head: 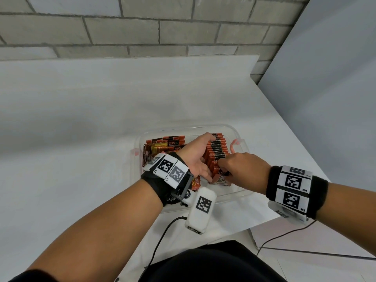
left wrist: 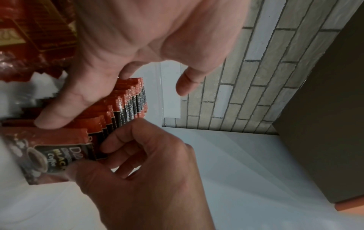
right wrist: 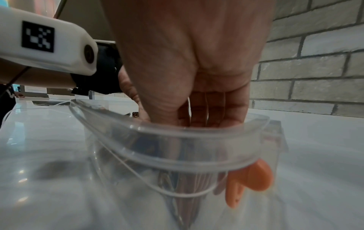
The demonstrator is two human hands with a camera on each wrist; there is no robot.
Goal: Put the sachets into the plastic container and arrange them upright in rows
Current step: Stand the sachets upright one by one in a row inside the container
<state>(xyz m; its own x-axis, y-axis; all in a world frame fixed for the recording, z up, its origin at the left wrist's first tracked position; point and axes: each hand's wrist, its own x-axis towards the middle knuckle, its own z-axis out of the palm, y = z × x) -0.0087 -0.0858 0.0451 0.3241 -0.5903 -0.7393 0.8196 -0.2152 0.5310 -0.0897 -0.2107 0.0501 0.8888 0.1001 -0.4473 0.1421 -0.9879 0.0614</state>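
Observation:
A clear plastic container (head: 183,128) with orange latches stands on the white table. On its right side, orange and black sachets (head: 218,151) stand upright in a row. Several loose sachets (head: 165,144) lie flat at its back left. My left hand (head: 198,157) lies along the row's left side, fingers stretched to the far end and thumb near the front. My right hand (head: 225,165) pinches the front sachet (left wrist: 49,157), printed "Black Coffee", between thumb and curled fingers (left wrist: 118,144). In the right wrist view the container rim (right wrist: 197,137) hides the fingertips.
The white table (head: 81,119) stretches left and back to a brick wall. Its right edge runs diagonally close beside the container. An orange latch (right wrist: 254,177) hangs on the container's side. A black cable (head: 162,231) trails off the front edge.

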